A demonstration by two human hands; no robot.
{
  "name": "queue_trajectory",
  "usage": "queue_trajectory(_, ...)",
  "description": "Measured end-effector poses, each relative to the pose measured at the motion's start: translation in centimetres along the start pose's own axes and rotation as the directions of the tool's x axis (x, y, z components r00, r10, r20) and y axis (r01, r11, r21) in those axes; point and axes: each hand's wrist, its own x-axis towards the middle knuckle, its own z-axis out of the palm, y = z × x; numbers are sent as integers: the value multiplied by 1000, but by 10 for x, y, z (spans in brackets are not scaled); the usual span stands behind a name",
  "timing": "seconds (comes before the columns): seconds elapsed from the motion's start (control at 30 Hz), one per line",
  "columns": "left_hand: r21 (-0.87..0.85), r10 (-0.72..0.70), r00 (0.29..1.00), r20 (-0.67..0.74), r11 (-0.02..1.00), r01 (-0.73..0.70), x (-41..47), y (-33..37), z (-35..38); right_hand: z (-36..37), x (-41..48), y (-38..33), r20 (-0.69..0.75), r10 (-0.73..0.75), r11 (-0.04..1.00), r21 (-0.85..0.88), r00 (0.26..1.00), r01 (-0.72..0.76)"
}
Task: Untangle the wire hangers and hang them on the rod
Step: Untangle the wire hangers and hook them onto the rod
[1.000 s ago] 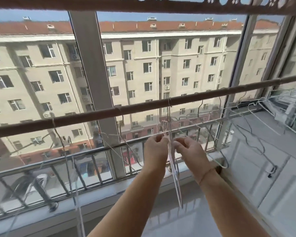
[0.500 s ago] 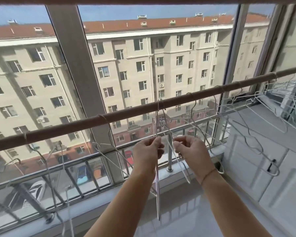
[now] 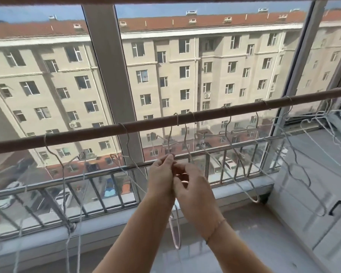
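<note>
A brown rod (image 3: 150, 123) runs across the window from lower left to upper right. Several thin white wire hangers hang from it by their hooks, among them one at the left (image 3: 63, 174) and one right of centre (image 3: 242, 186). Below the rod's middle, my left hand (image 3: 161, 176) pinches the neck of a wire hanger (image 3: 175, 229) whose body hangs edge-on beneath both hands. My right hand (image 3: 191, 186) is pressed close against the left, fingers curled on the same wire. A tangle of hangers (image 3: 327, 123) sits at the rod's right end.
A metal railing (image 3: 106, 172) runs behind the glass below the rod. A wide window post (image 3: 110, 75) stands behind the rod at centre left. White cabinets (image 3: 307, 194) fill the right side, and a glossy sill (image 3: 234, 229) lies under my forearms.
My hands have come together, from a small gap apart to touching, and the hanger between them has turned edge-on. The view has tilted down and to the left.
</note>
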Motion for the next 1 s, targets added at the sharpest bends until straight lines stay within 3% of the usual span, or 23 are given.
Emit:
queue_trajectory(0.17,-128,-41,990,-136,992,23,9,11,-8,11,-1,12,90,91,994,46,992,-96)
queue_trajectory(0.33,-134,-64,986,-157,990,43,17,20,-13,19,4,14,160,133,985,89,978,-148)
queue_trajectory(0.47,-175,-94,984,-150,982,67,25,32,-9,19,14,11,134,116,973,184,984,-140)
queue_trajectory(0.7,-93,-197,972,-131,978,186,42,21,-1,21,32,22,138,134,980,125,981,-152)
queue_trajectory(1.0,-33,-247,930,-270,968,248,24,-44,-21,19,-17,70,265,263,952,88,928,-295)
